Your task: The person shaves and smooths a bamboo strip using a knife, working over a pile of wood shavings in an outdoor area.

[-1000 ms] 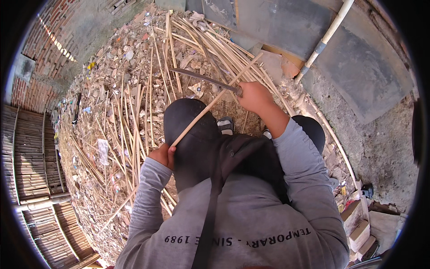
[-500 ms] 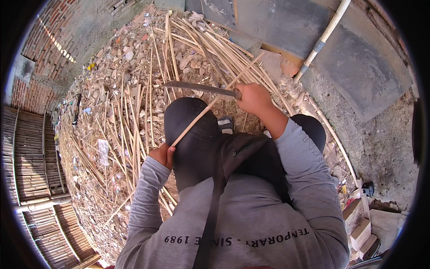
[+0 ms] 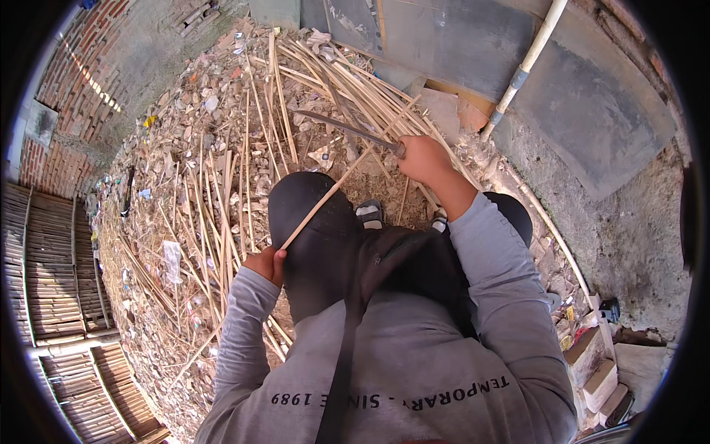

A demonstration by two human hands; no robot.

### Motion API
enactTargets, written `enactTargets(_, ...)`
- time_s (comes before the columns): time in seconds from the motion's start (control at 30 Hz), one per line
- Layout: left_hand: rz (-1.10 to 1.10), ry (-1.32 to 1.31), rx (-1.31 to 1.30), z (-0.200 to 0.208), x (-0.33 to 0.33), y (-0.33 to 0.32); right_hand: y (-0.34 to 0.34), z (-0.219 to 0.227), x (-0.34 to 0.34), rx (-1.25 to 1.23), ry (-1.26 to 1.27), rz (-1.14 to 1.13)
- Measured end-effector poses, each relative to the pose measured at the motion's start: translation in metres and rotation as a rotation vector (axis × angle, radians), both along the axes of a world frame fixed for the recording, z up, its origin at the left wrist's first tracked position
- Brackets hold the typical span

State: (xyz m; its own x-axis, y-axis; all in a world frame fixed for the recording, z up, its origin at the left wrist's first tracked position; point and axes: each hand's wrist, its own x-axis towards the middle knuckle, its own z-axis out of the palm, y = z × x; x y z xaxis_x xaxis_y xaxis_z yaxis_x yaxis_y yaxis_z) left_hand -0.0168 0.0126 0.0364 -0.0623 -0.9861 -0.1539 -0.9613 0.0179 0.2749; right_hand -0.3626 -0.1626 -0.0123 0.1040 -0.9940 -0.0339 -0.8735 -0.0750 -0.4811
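Littered brown ground spreads around us, thick with stones and scraps. Nearest, behind both grips, are our grey long-sleeved shirt and a black strap. Our left grip is closed around the near part of a long, slender, pale wooden strip, which slants away to the right over our black-clad left knee. Our right grip is wrapped around the handle end of a long, dark metal knife; its blade points left and crosses the strip just beside that grip, though we cannot tell whether they touch. Left of the left grip lie loose pale strips; beyond the right grip, a dense heap of similar strips. Farther off, past the right grip, a white pipe with a grey band slants before flat grey panels; well left of the left grip stand a slatted bamboo screen and a red brick wall.
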Motion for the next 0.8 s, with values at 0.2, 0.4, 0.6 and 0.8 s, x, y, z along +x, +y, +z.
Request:
enactTargets(0.2,-0.002,0.014,-0.013,0.002,-0.002,0.003,0.02,0.017,0.016,-0.012,0.065,0.096)
enactTargets(0.4,-0.02,0.011,-0.015,0.007,0.003,0.0,-0.01,-0.008,-0.019,-0.01,-0.002,-0.08)
enactTargets(0.6,-0.029,0.057,-0.065,-0.003,0.004,0.002,0.018,0.015,0.012,0.011,0.016,0.073)
enactTargets(0.8,-0.028,0.08,0.0,0.003,0.008,-0.003,-0.023,-0.02,-0.04,-0.019,-0.038,-0.189)
